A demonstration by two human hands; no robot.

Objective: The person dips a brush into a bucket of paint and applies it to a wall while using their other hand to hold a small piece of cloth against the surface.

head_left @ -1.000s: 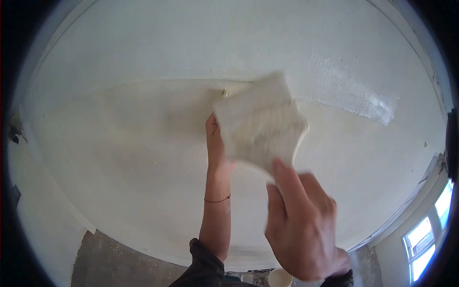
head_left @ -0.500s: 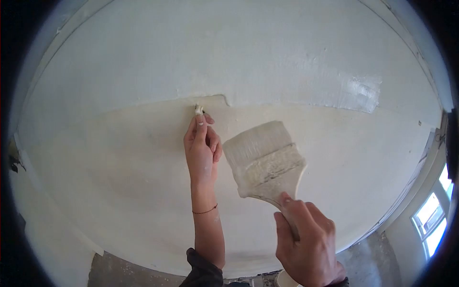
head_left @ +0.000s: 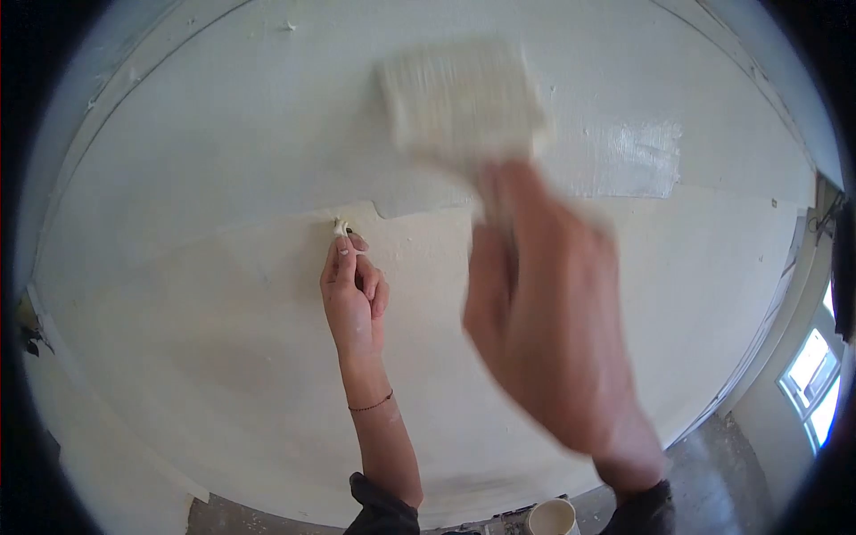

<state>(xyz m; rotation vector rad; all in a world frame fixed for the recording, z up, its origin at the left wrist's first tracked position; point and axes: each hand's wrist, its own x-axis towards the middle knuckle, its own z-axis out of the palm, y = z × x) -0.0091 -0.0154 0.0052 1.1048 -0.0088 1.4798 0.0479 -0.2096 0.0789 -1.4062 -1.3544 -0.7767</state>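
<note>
A pale wall [head_left: 223, 357] fills most of the view, with a wavy-edged, whiter coating across its upper part. My right hand [head_left: 544, 294], blurred by motion, grips the handle of a wide, whitish brush [head_left: 464, 98] over the upper wall. Right of the brush shows a glossy wet patch [head_left: 637, 159]. My left hand [head_left: 352, 281] is raised at the wall just below the coating's edge, its fingers pinching a small white-smeared object [head_left: 340, 228] that I cannot identify. A thin bracelet circles the left wrist.
A round pale container [head_left: 552, 517] stands at the bottom, below the wall. Grey floor [head_left: 718, 473] shows at the lower right, beside a bright window [head_left: 810, 379]. Something dark hangs at the right edge.
My right hand has lifted the brush up and slightly left, over the coated upper wall. My left hand appears lower and further left, still pinching the small object. More of the container shows.
</note>
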